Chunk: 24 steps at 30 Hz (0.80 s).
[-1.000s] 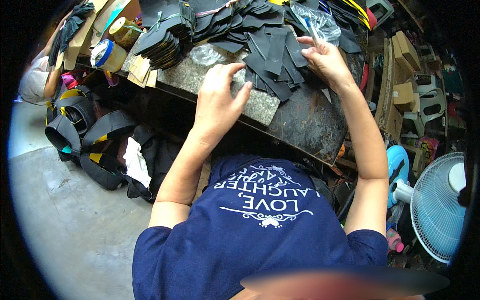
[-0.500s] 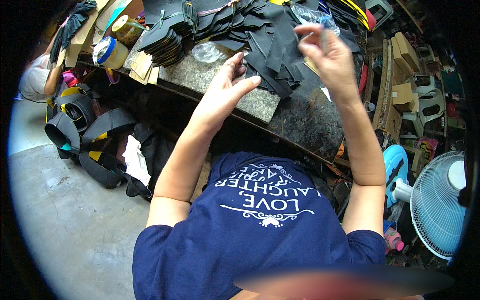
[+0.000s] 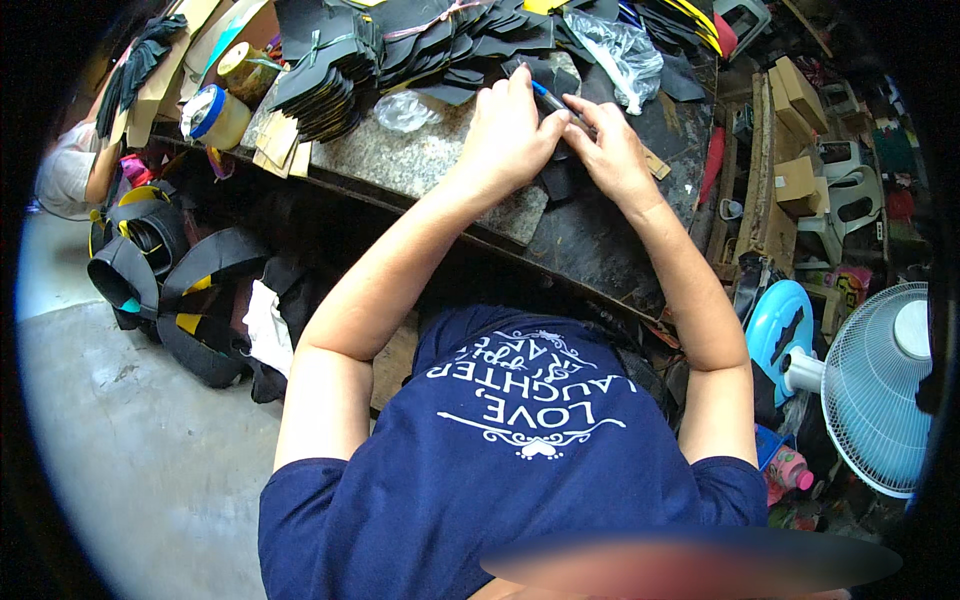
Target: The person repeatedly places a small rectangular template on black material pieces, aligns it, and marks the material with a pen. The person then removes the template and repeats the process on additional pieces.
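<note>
1. Workbench (image 3: pixel 620 250): dark top, with a speckled granite slab (image 3: pixel 400 160) laid on its left part.
2. Stacks of black cut pieces (image 3: pixel 420 40) cover the far edge of the bench, just beyond both hands. A crumpled clear plastic bag (image 3: pixel 620 50) lies among them, and a smaller clear wrapper (image 3: pixel 403 110) rests on the slab.
3. Floor, left of the bench: black straps with yellow patches (image 3: pixel 170 290) lie in a heap. A white fan (image 3: pixel 880 390) stands at the right edge, with cardboard boxes (image 3: pixel 795 130) behind it.
4. Left hand (image 3: pixel 505 140): fingers curled and closed, pressing down on a small black piece (image 3: pixel 560 180) at the inner corner of the slab. A thin blue-tipped tool (image 3: pixel 550 100) crosses between the 2 hands; which hand grips it cannot be told.
5. Right hand (image 3: pixel 610 150): fingers drawn together, touching the same black piece and meeting the left hand. The piece is mostly hidden under both hands.
6. Containers: a white tub with a blue lid (image 3: pixel 212 115) and a yellow-green tin (image 3: pixel 243 70) stand at the far left end of the bench. Their contents are not visible.
</note>
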Motion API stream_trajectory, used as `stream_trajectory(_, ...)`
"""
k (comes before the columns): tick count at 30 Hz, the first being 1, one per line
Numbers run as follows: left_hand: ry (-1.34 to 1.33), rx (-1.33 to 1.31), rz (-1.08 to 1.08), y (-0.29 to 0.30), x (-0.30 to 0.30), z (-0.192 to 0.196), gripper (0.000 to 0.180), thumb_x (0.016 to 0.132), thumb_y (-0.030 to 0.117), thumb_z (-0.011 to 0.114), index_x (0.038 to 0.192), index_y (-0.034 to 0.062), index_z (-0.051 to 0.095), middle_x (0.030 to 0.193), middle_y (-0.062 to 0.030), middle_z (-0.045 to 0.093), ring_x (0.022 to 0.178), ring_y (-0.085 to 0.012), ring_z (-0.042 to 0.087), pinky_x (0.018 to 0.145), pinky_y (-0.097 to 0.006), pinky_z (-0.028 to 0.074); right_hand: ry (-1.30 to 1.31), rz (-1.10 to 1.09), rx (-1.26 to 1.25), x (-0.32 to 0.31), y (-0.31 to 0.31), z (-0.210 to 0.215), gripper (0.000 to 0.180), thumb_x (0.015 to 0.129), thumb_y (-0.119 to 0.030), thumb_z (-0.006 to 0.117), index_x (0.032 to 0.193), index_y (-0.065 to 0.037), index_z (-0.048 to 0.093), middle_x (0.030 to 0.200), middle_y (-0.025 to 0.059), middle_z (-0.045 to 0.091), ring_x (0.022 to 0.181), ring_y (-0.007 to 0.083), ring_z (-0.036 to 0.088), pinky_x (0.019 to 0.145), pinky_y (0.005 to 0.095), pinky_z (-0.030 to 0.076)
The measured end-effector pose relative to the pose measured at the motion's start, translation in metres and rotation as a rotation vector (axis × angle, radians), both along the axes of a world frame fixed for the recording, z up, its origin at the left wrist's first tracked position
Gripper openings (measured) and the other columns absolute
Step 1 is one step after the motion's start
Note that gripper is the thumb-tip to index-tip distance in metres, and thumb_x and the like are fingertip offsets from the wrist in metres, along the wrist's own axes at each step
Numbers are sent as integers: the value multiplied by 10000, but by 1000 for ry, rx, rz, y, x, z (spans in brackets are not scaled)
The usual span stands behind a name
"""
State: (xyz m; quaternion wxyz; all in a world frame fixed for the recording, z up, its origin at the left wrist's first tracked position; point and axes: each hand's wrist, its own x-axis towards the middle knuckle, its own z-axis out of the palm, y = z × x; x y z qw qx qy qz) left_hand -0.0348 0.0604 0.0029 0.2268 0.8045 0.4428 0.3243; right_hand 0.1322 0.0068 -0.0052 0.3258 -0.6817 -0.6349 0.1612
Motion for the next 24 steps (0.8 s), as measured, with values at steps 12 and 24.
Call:
stream_trajectory(12, 287, 19, -7, -10, 16, 24, 813, 784, 303, 824, 1449, 67, 418, 1116, -270, 561, 994, -452, 634, 844, -476, 547, 499, 80, -195, 35, 0, 16, 256, 956, -119, 664, 1176, 6, 702, 1090, 41, 703, 973, 85, 613, 871, 257, 499)
stream_trajectory(24, 200, -21, -107, 0, 28, 22, 739, 736, 175, 765, 1405, 129, 454, 976, -206, 690, 936, -384, 684, 840, -456, 541, -551, -347, -36, 133, 65, 4, 292, 921, -331, 643, 1207, -373, 688, 1077, 68, 622, 934, 321, 696, 806, 448, 567)
